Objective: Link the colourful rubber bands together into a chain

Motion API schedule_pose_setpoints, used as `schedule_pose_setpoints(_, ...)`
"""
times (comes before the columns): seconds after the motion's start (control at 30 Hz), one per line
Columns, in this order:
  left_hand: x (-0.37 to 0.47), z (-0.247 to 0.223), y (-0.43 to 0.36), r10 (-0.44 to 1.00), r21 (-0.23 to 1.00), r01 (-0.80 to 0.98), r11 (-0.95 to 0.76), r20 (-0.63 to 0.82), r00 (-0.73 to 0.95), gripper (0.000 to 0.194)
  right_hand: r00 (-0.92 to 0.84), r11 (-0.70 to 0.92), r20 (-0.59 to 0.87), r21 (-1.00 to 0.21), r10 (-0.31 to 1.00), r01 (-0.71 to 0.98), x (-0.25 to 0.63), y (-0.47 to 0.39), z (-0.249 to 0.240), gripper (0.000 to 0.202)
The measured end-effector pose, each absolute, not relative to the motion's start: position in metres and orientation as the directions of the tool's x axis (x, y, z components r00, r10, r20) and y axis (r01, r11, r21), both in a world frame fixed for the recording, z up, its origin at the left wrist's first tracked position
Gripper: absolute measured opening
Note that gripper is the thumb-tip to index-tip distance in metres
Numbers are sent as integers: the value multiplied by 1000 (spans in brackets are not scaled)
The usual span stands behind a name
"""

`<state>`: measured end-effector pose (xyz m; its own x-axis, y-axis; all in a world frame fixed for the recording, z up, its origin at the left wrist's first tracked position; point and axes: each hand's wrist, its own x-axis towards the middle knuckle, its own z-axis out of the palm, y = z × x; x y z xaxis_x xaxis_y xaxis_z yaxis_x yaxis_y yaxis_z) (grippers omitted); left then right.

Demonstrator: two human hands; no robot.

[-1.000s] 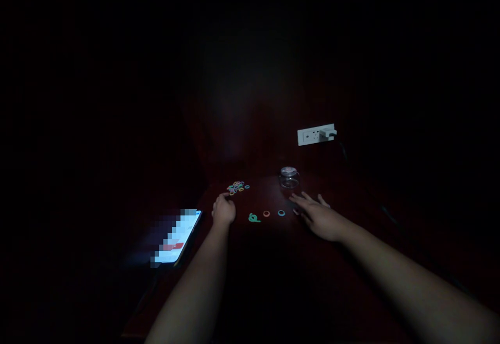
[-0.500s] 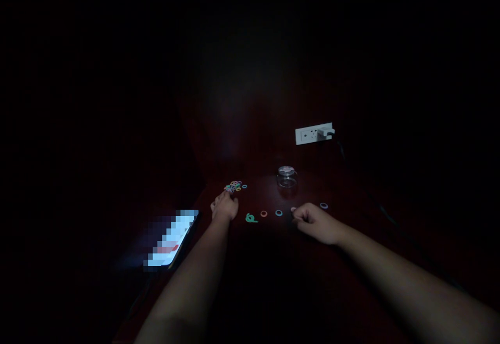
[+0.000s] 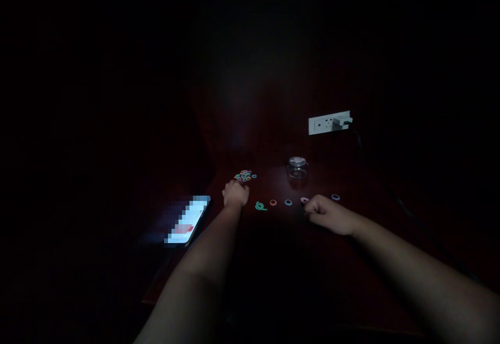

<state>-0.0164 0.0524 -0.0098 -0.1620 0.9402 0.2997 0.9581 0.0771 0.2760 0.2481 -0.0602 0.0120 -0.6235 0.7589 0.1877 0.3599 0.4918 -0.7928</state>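
My left hand lies with thumb apart and fingers partly hidden at the near edge of a pile of small coloured hair ties. My right hand is closed, its curled fingertips at the near side of a pink hair tie on the table. Left of that lie a blue hair tie, an orange hair tie and a twisted green band, roughly in a row. A lavender hair tie lies beyond my right hand.
Behind the row stands a clear lidded jar. A lit phone, its screen blurred out, lies at the left edge of the dark red table. On the wall is a white socket plate with a plugged-in charger. Surroundings are very dark.
The whole view has shifted, so everything sits slightly higher and further right. More of the pink hair tie shows beside my right fingertips. My left hand stays by the pile.
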Motion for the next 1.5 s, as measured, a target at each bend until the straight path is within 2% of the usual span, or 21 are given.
schedule_pose_setpoints(0.23, -16, -10, 49, 917, 308, 941, 139, 319, -240, 32, -625, 493, 193, -796, 756, 351, 247, -58, 12, 31)
schedule_pose_setpoints(0.47, -19, -8, 44, 910, 406, 899, 166, 288, -298, 26, -618, 466, 176, -815, 766, 345, 247, -55, 9, 32)
schedule_pose_setpoints(0.83, -33, -9, 22, 881, 594, 797, -110, 430, -199, 25, -663, 510, 114, -738, 740, 442, 244, -50, 1, 29)
schedule_pose_setpoints(1.1, -24, -3, 16, 889, 695, 682, -230, 434, -143, 23, -611, 498, 98, -686, 785, 530, 240, -57, 6, 30)
schedule_pose_setpoints(1.2, -17, 1, 11, 908, 724, 630, -282, 413, -68, 24, -580, 495, 115, -669, 806, 554, 238, -61, 7, 31)
schedule_pose_setpoints(1.33, 1, 12, -4, 886, 754, 480, -448, 446, 126, 22, -544, 481, 120, -647, 830, 592, 234, -65, 3, 28)
schedule_pose_setpoints(1.5, 30, 26, -34, 786, 723, 370, -583, 388, 482, 15, -423, 392, 112, -638, 899, 663, 219, -68, 3, 23)
